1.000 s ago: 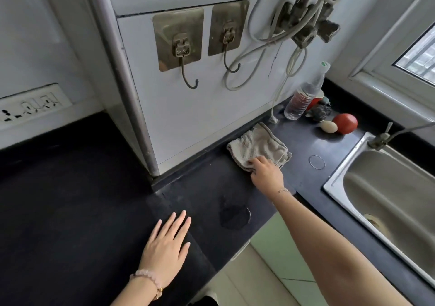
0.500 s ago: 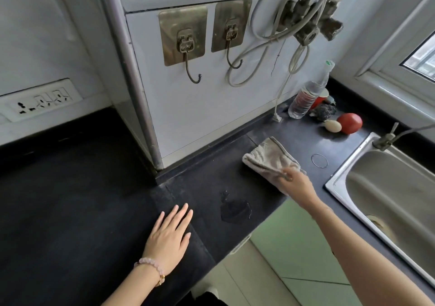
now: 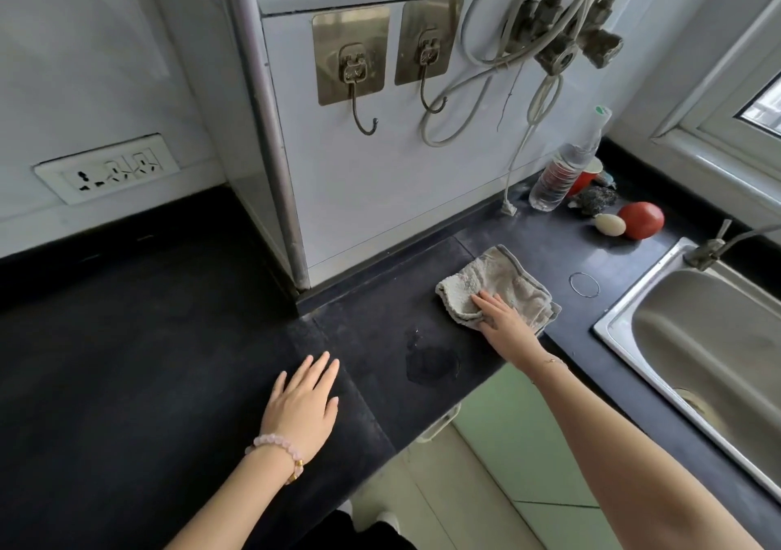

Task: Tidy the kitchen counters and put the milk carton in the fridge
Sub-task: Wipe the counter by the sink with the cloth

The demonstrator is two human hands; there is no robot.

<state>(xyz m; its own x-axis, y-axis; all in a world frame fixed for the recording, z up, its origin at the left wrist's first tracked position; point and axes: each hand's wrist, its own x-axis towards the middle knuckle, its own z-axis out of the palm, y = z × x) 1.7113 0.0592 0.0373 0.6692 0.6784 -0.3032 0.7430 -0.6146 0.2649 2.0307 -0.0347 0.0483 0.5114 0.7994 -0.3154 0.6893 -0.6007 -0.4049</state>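
Observation:
A grey-beige folded cloth lies on the black counter near the wall. My right hand presses down on its near edge, fingers bunching the fabric. A small wet patch sits on the counter just left of that hand. My left hand rests flat on the counter, fingers apart, holding nothing. No milk carton is in view.
A steel sink with a tap is at the right. Behind it stand a plastic bottle, a red cup, a scrubber, an egg and a tomato. Wall hooks, hanging cables and a socket strip are on the wall.
My right hand dragged the cloth away from the wall toward the counter's front, then slid back leftward over it. My left hand stayed flat in place.

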